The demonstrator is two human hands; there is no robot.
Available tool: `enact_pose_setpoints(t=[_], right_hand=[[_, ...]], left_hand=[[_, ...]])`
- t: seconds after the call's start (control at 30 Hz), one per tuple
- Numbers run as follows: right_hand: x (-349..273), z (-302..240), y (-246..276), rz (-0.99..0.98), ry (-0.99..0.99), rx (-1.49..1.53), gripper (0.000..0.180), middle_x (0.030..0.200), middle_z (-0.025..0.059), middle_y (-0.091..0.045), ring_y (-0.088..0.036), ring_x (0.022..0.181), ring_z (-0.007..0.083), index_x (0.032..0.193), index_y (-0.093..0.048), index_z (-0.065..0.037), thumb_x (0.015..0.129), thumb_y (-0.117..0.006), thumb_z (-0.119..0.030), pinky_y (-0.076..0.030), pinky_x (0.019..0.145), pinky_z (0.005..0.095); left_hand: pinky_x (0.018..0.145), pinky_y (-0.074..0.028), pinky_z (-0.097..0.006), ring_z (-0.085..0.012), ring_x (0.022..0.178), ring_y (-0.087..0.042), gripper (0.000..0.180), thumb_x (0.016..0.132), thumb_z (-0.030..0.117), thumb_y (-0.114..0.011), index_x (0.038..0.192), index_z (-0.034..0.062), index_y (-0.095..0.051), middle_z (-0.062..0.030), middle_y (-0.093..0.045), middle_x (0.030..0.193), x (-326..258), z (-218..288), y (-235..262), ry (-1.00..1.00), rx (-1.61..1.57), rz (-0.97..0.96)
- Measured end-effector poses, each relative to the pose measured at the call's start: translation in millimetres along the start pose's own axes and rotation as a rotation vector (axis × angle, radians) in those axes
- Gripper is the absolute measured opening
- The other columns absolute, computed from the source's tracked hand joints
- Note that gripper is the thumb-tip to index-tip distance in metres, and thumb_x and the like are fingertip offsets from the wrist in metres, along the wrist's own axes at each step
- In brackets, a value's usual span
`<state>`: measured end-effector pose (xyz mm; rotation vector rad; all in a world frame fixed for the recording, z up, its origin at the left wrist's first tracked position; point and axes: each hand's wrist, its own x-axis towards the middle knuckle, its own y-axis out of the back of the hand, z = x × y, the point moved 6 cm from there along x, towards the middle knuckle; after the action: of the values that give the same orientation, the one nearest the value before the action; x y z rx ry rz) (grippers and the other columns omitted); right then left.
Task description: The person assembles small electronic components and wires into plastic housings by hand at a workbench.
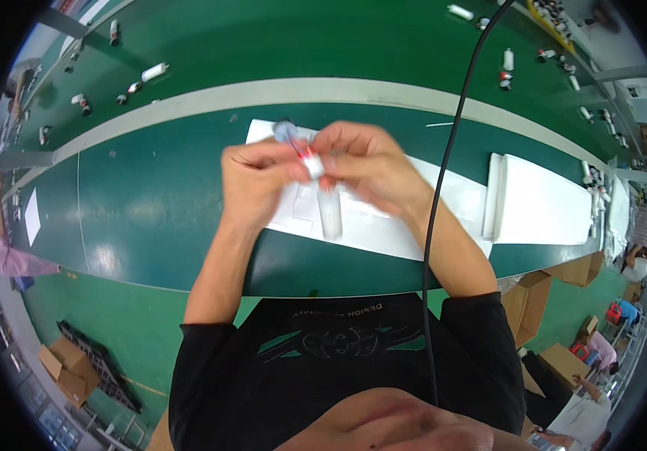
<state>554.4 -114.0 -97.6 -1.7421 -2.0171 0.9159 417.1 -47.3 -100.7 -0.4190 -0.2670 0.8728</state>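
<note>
Two-handed fiddly work, apparently fitting or adjusting, on a red-and-white piece (310, 164) over the white sheet (391, 229).
Left hand (252, 180) pinches the piece; right hand (372, 161) curled narrow beside it, can't tell its grip (blur). White cylinder (331, 216) over sheet's near edge. Next move probably calls for steady alignment.

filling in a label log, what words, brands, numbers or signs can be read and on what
Black shirt: a line of pale lettering above a graphic, upside down in this view; wording not copied here.
White sheet: faint printed lines, no readable text.
Red-and-white piece and white cylinder: blurred, nothing readable.
Elsewhere: too small to read.
</note>
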Motion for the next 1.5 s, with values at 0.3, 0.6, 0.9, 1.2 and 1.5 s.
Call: enact_pose_setpoints(t=[0.3,0.6,0.9,1.2,1.5], right_hand=[[-39,-213,240,1.714,-0.161,-1.876,0.057,0.130,0.0310,-0.047,-0.048,0.119,0.0413,0.132,-0.038,0.003,0.085,-0.055,-0.024,-0.037,0.100,0.0492],[-12,-178,184,1.096,0.047,-2.488,0.027,0.097,0.0110,-0.064,-0.055,0.097,0.0296,0.095,-0.071,-0.011,0.070,-0.065,-0.020,-0.043,0.079,0.0431],[-39,-39,1,0.330,0.785,-1.463,0.026,0.096,0.0120,-0.051,-0.060,0.082,0.0244,0.097,-0.064,-0.004,0.074,-0.068,0.007,-0.051,0.063,0.0326],[-52,5,5,0.463,0.698,-0.940,0.030,0.109,0.0125,-0.044,-0.058,0.086,0.0209,0.095,-0.059,-0.001,0.069,-0.068,0.011,-0.047,0.074,0.0262],[-55,-10,-7,0.454,0.700,-1.165,0.047,0.107,0.0156,-0.058,-0.060,0.086,0.0232,0.121,-0.059,0.002,0.075,-0.056,0.008,-0.049,0.073,0.0276]], left_hand=[[0.097,-0.041,-0.027,-0.0146,0.110,-0.058,0.048,0.092,0.020,-0.064,0.128,-0.0100,-0.052,-0.0149,-0.063,0.119,47,31,58,-0.043,0.584,0.362],[0.073,-0.057,-0.035,-0.0241,0.089,-0.068,0.034,0.095,0.017,-0.053,0.121,-0.0045,-0.058,-0.0190,-0.066,0.109,4,-24,-40,0.437,0.133,-0.121],[0.090,-0.053,-0.035,-0.0276,0.096,-0.067,0.044,0.098,0.028,-0.053,0.123,-0.0074,-0.051,-0.0241,-0.063,0.112,15,-47,-24,0.478,-0.304,0.178],[0.085,-0.048,-0.030,-0.0175,0.097,-0.060,0.035,0.091,0.007,-0.059,0.123,-0.0066,-0.056,-0.0138,-0.062,0.111,9,-28,-27,0.268,-0.231,0.051],[0.078,-0.049,-0.027,-0.0157,0.087,-0.060,0.033,0.094,0.012,-0.060,0.121,-0.0061,-0.059,-0.0124,-0.064,0.105,6,-27,-30,0.295,-0.085,0.072]])
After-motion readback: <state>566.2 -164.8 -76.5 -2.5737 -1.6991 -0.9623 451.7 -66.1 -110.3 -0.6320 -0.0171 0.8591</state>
